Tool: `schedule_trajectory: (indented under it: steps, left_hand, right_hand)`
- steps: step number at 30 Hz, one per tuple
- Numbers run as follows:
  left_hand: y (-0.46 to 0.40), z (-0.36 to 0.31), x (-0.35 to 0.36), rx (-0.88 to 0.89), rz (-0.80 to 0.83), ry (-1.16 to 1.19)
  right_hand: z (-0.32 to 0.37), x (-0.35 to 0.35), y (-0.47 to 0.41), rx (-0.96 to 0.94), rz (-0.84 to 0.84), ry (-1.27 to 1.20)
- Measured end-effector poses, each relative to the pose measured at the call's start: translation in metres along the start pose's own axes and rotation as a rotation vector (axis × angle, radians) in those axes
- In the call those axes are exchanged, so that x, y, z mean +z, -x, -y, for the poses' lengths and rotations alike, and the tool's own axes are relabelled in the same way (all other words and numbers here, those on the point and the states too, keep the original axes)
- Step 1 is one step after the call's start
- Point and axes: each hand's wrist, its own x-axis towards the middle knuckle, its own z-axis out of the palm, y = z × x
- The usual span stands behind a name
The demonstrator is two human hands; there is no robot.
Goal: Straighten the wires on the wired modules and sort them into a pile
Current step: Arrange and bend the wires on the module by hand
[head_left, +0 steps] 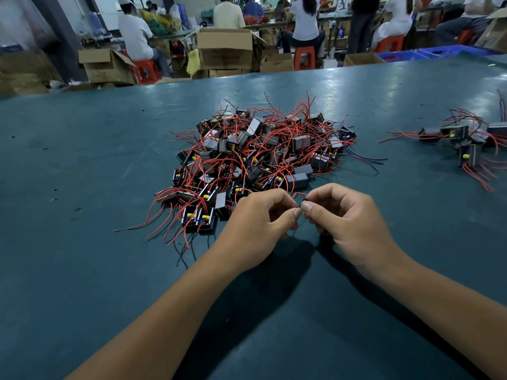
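Observation:
A big tangled heap of small black wired modules (255, 157) with red wires lies in the middle of the green table (82, 187). Just in front of it my left hand (255, 226) and my right hand (345, 223) meet fingertip to fingertip. Both pinch one small dark module (304, 206), mostly hidden by my fingers, with a red wire (297, 193) arching above it. A smaller group of modules (463, 141) with wires laid out lies at the right edge.
Bare green tabletop stretches to the left and near me. Beyond the far table edge stand cardboard boxes (225, 48), red stools (304, 57) and blue crates (428, 53). Several seated people work at benches behind them.

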Motion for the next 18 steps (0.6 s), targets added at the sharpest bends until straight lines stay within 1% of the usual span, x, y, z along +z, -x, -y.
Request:
schedule_trajectory:
  steps: [5,11,13,15,18]
  left_hand:
    - [0.000,-0.002,-0.001,0.015,0.011,-0.021]
    - [0.001,-0.003,-0.004,0.052,0.011,-0.034]
    - [0.001,-0.005,-0.006,0.125,-0.060,-0.066]
    - [0.001,-0.008,-0.009,0.237,-0.134,-0.147]
    - [0.000,-0.013,-0.011,0.357,-0.172,-0.301]
  right_hand:
    - [-0.001,0.002,0.000,-0.004,-0.007,-0.029]
    - [-0.002,0.002,0.000,-0.042,0.009,0.002]
    - [0.000,0.001,0.000,-0.067,0.019,0.043]
    - [0.003,0.000,0.001,-0.089,0.033,0.109]
    - [0.008,0.000,0.004,-0.133,0.040,0.181]
